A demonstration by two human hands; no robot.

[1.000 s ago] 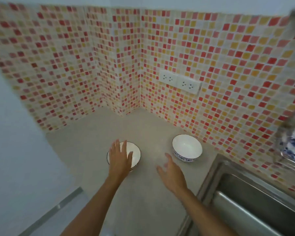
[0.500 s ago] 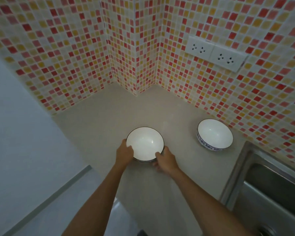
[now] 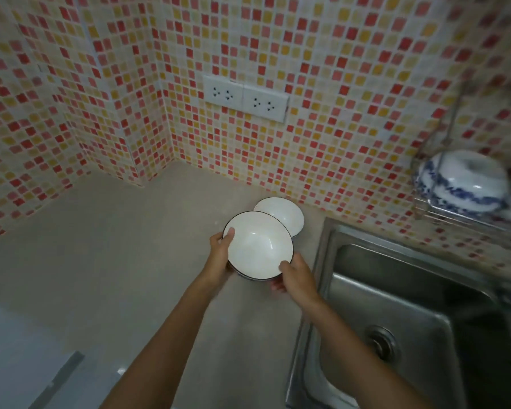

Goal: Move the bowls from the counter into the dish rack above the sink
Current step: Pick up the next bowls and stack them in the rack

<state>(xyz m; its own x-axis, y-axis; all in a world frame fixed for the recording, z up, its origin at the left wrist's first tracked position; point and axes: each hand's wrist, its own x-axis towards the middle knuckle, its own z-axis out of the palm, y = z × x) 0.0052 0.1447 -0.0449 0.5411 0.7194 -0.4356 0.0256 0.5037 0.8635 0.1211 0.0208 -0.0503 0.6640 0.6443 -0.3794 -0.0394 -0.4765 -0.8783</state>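
While a white bowl with a dark rim (image 3: 258,246) is held above the worktop (image 3: 106,249), it is gripped at its left edge by the left hand (image 3: 219,255) and at its lower right edge by the right hand (image 3: 295,277). A second white bowl (image 3: 282,215) is partly hidden behind it, near the sink (image 3: 410,305). A blue-patterned bowl (image 3: 460,181) is seen upside down in the dish rack (image 3: 466,214).

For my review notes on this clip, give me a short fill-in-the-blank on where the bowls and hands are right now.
1. The dark-rimmed bowl is held by ____ hands.
2. The second bowl sits on the ____, partly hidden behind the held one.
3. In the dish rack a blue-patterned bowl lies ____ down.
4. The sink is on the person's ____ side.

Missing words: both; counter; upside; right
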